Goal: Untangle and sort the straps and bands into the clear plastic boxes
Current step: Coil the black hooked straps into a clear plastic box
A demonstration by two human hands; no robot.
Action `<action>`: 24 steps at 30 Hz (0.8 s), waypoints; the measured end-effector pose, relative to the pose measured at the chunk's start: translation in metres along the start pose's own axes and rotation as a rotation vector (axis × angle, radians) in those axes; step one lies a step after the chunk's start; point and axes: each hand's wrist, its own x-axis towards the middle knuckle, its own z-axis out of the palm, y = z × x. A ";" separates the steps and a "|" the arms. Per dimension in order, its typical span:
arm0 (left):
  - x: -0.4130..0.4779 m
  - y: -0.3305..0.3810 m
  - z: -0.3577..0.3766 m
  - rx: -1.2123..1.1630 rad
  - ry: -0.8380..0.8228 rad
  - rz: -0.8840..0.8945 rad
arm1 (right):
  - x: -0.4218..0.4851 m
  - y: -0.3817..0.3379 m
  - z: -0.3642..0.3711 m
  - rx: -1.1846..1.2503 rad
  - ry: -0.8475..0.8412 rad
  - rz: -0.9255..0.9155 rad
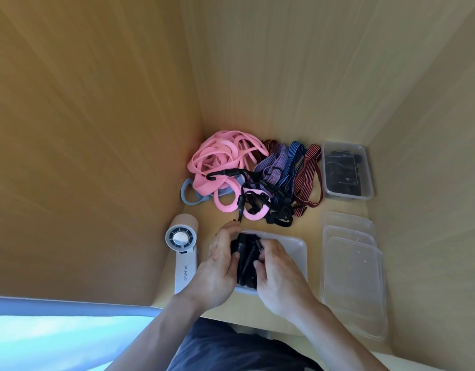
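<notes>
Black straps (245, 261), gathered into a short bundle, sit between both hands just above or inside the near clear plastic box (295, 247); whether the bundle touches the box floor cannot be told. The left hand (217, 266) curls round the bundle's left side, with its fingertips up by the box's far rim. The right hand (279, 274) grips the bundle from the right, fingers bent over it.

Behind this box, in the back corner of the desk (311, 218), lies the tangled heap. Pink bands (220, 159) are piled at the left, with a grey band (189, 195) poking out beside them. Striped elastic straps (284, 167) in blue, purple and red lie at the right, and black hooked cords (260, 199) are draped across the front of them all.

A second clear box (367, 167) at the back right holds dark pieces. Near it, along the right edge, clear lids or trays (351, 277) are stacked. A white handheld fan (182, 242) lies left of the hands.
</notes>
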 end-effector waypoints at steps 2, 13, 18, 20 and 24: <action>0.000 -0.001 0.000 -0.022 -0.002 -0.008 | -0.003 -0.001 -0.008 0.004 -0.095 0.003; 0.004 -0.004 0.002 0.030 -0.013 0.045 | 0.011 -0.012 0.006 -0.094 -0.058 0.132; 0.004 -0.003 0.006 0.085 0.008 0.026 | 0.026 -0.019 0.006 -0.228 -0.131 0.168; 0.004 -0.002 0.007 0.125 0.017 0.028 | 0.026 -0.019 0.005 -0.294 -0.155 0.160; 0.005 -0.002 0.009 0.160 0.049 0.034 | 0.021 -0.008 0.001 -0.117 -0.157 0.131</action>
